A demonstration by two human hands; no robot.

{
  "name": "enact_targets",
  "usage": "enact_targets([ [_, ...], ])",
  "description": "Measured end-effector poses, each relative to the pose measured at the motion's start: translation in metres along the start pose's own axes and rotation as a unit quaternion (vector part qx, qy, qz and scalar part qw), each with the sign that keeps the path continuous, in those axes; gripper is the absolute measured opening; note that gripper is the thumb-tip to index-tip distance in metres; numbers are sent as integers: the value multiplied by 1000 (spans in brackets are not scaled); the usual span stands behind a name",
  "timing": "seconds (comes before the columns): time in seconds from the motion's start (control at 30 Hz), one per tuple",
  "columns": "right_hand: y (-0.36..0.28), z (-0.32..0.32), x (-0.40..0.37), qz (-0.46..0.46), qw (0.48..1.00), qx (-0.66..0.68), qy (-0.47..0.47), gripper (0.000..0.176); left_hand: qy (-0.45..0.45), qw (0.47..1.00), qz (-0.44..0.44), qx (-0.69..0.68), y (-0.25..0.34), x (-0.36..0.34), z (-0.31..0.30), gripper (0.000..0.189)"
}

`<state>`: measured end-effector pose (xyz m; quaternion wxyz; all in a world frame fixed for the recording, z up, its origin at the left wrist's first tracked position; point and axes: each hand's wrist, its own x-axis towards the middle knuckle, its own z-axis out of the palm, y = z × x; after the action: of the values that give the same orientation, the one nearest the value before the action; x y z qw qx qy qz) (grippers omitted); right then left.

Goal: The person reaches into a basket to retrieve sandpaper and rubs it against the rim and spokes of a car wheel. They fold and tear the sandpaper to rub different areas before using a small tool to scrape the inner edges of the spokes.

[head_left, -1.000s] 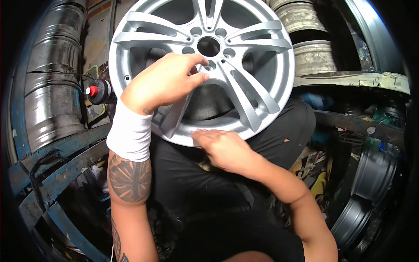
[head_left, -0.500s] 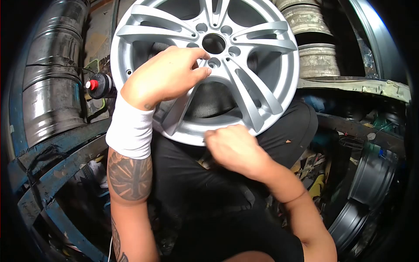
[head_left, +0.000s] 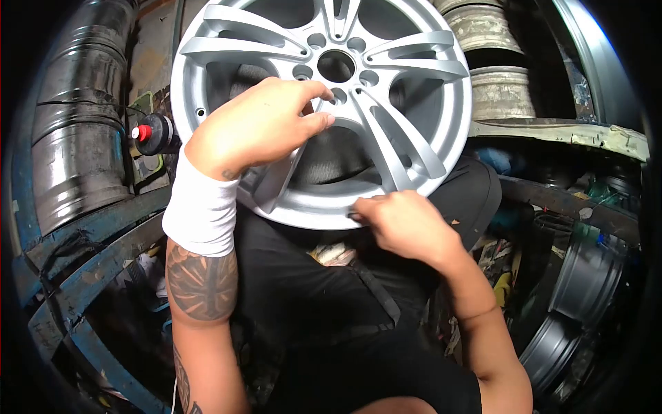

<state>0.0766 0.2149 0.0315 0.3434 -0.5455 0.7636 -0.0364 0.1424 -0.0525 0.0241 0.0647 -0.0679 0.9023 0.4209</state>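
A silver alloy wheel (head_left: 414, 90) with split spokes rests tilted on my lap, face toward me. My left hand (head_left: 258, 127), with a white wristband below it, grips a lower left spoke near the hub, fingers curled around it. My right hand (head_left: 403, 221) presses its closed fingertips on the wheel's lower rim, right of centre. Something small and dark may be pinched at the fingertips; I cannot tell what.
A black bottle with a red cap (head_left: 153, 133) sits left of the wheel. Bare metal rims (head_left: 500, 90) are stacked behind at upper right. A dark rim (head_left: 586, 276) leans at the right. Blue metal bars (head_left: 89, 234) and a shiny drum (head_left: 72, 138) stand on the left.
My right hand slid rightward along the lower rim and curled its fingers from flat to closed. The left hand kept its grip on the spoke; the wheel shifted slightly.
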Motion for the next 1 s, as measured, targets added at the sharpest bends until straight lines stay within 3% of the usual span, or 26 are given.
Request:
enact_targets([
  [0.07, 2, -14, -5, 28, 1000, -13, -1, 20, 20, 1000, -3, 19, -1, 1, -5, 42],
  [0.13, 4, 7, 1, -93, 979, 111, 141, 25, 45, 999, 10, 22, -3, 3, -5, 42],
  [0.17, 6, 14, 3, -99, 985, 124, 69, 28, 60, 998, 21, 18, -4, 4, -4, 42],
  [0.27, -5, 22, -3, -93, 980, 118, 132, 22, 65, 998, -12, 8, -8, -3, -14, 43],
  [0.37, -23, 6, 10, 6, 999, -10, -42, 35, 104, 994, -26, 33, -11, 0, -21, 42],
  [0.4, -30, 3, 19, -32, 999, -6, -41, 36, 122, 992, -19, 41, -13, 4, -19, 43],
  [0.47, -39, 40, 38, -119, 983, 42, 136, 23, 148, 987, -7, 54, -14, 9, -12, 43],
  [0.6, -9, 37, 5, -124, 982, 59, 132, 29, 84, 994, -60, -23, -14, -8, -24, 43],
  [0.63, -12, 36, -3, -71, 990, 23, 118, 29, 93, 993, -76, -8, -10, -9, -27, 42],
  [0.73, -48, 78, 6, -33, 956, -165, 240, 31, 124, 990, -25, 64, -9, 3, -19, 42],
  [0.77, -64, 86, 17, -51, 958, -127, 253, 37, 138, 987, 8, 88, -18, 7, -10, 42],
  [0.8, -75, 88, 20, -74, 942, -185, 270, 40, 111, 992, 6, 62, -10, 4, -10, 42],
  [0.87, -63, 94, 13, -97, 942, -139, 290, 40, 97, 994, 17, 51, -14, -2, -8, 43],
  [0.97, -33, 97, -11, -118, 934, -93, 325, 35, 94, 994, -44, 23, -8, -12, -16, 40],
  [1.0, -33, 101, -10, -114, 934, -88, 327, 35, 114, 992, -22, 47, -7, -11, -13, 39],
])
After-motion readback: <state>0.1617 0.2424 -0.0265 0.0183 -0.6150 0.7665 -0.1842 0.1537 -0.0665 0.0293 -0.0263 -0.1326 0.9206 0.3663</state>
